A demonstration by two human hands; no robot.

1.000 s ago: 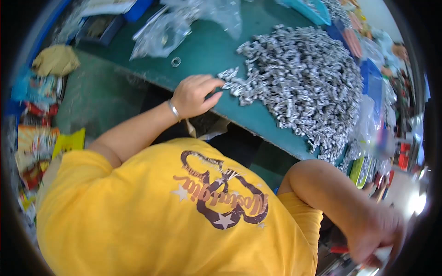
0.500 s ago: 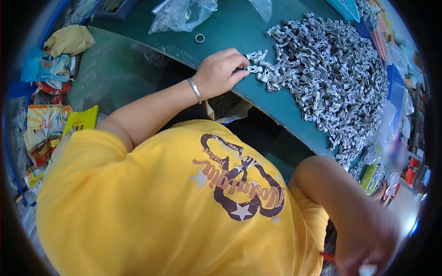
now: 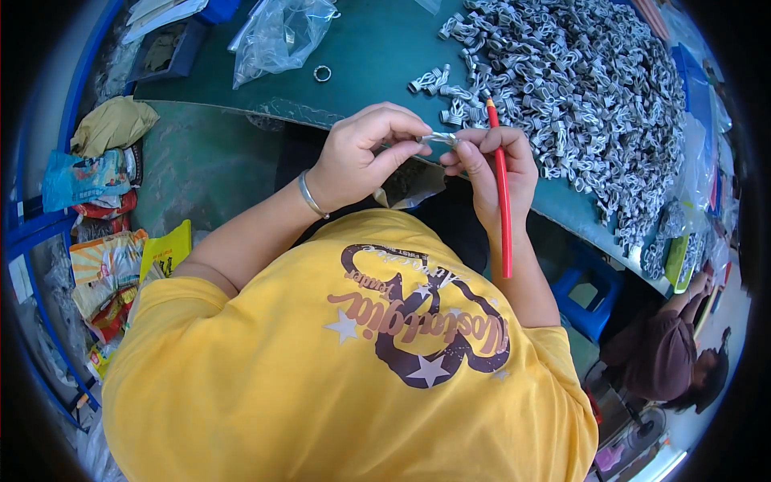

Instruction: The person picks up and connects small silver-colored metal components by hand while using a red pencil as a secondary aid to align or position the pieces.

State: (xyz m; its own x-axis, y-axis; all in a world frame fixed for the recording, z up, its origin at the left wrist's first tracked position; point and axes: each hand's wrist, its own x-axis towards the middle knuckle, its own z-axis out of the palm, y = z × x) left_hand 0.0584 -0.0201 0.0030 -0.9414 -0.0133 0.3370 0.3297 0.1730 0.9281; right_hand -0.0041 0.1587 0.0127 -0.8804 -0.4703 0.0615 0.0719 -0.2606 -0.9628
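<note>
Between my two hands is a small silver metal fitting (image 3: 440,138) with looped wire-like sides, just off the near edge of the table. My left hand (image 3: 357,157), with a bangle at the wrist, pinches one end between thumb and forefinger. The thumb and fingertips of my right hand (image 3: 519,165) close on the other end. That same hand also grips a red pencil (image 3: 503,213), tip pointing away from me. A large heap of similar fittings (image 3: 570,96) covers the table's right side, and a few loose ones (image 3: 430,80) lie just beyond my hands.
On the green table (image 3: 365,60) are a lone metal ring (image 3: 322,73) and a clear plastic bag (image 3: 281,40). A grey-blue bin (image 3: 173,52) stands at the far left. Snack packets (image 3: 108,261) fill the left side. Another person (image 3: 662,353) and a blue stool (image 3: 590,293) are at right.
My right hand has come up from the lower right to meet my left, bringing the red pencil. My left hand has drawn one fitting away from the heap. The view has shifted.
</note>
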